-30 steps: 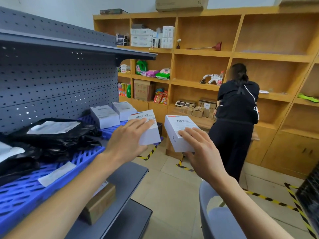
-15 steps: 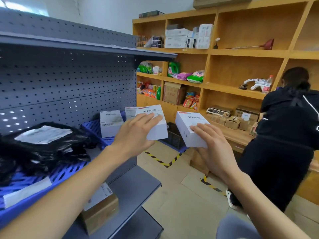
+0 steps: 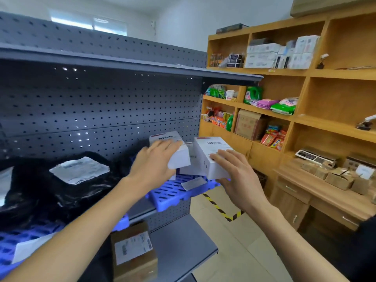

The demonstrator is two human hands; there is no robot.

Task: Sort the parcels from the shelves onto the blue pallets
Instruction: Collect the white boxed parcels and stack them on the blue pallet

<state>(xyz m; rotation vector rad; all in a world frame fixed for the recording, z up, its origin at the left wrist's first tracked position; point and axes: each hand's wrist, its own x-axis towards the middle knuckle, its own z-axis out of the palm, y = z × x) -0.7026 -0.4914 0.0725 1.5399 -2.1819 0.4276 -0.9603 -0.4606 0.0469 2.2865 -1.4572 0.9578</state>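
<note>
1. The left hand gripped a small white cardboard box with a barcode label, fingers lying over its top and thumb hidden beneath.
2. The right hand held a second white cardboard box with a barcode label, fingers laid across its top face and thumb under its lower edge.
3. Both boxes were held just above the right end of the blue slatted plastic pallet that lay on the grey metal shelf with a perforated back panel; whether either box touched the pallet could not be told.
4. Another white box sat on the pallet between and behind the two held ones.
5. A loose white paper label lay on the pallet slats below the right-hand box.
6. Black plastic mailer bags with a white shipping label lay on the pallet to the left.
7. A brown cardboard parcel with a white label stood on the lower grey shelf.
8. A wooden shelving unit holding packaged goods stood at the right.
</note>
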